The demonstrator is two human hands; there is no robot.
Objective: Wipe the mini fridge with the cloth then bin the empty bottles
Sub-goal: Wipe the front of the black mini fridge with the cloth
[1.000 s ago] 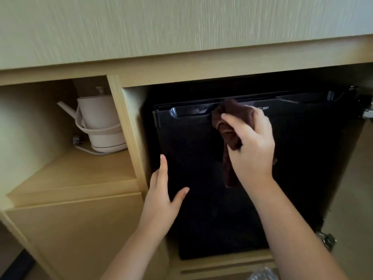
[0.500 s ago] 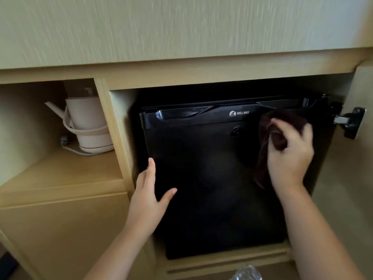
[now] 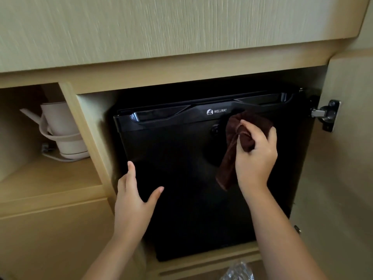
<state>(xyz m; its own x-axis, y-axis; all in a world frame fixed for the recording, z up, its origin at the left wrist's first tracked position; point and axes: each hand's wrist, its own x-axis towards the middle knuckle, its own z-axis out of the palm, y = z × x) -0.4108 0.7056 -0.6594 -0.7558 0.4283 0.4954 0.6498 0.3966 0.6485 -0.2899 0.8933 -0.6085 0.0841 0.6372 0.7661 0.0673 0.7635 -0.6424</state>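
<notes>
A black mini fridge (image 3: 181, 158) with its door closed sits inside a pale wooden cabinet bay. My right hand (image 3: 256, 156) presses a dark brown cloth (image 3: 232, 150) against the upper right of the fridge door, just below the white logo. One end of the cloth hangs down past my wrist. My left hand (image 3: 135, 201) rests flat, fingers spread, on the lower left of the door near its left edge. No bottles are plainly visible.
A cream electric kettle (image 3: 60, 130) stands on its base in the open shelf to the left. The cabinet door (image 3: 343, 178) hangs open at the right on a metal hinge (image 3: 327, 115). Something clear and crinkled (image 3: 238, 271) shows at the bottom edge.
My right hand swept the cloth from the upper middle of the door to the right, then came back slightly left. My left hand stayed on the door's lower left.
</notes>
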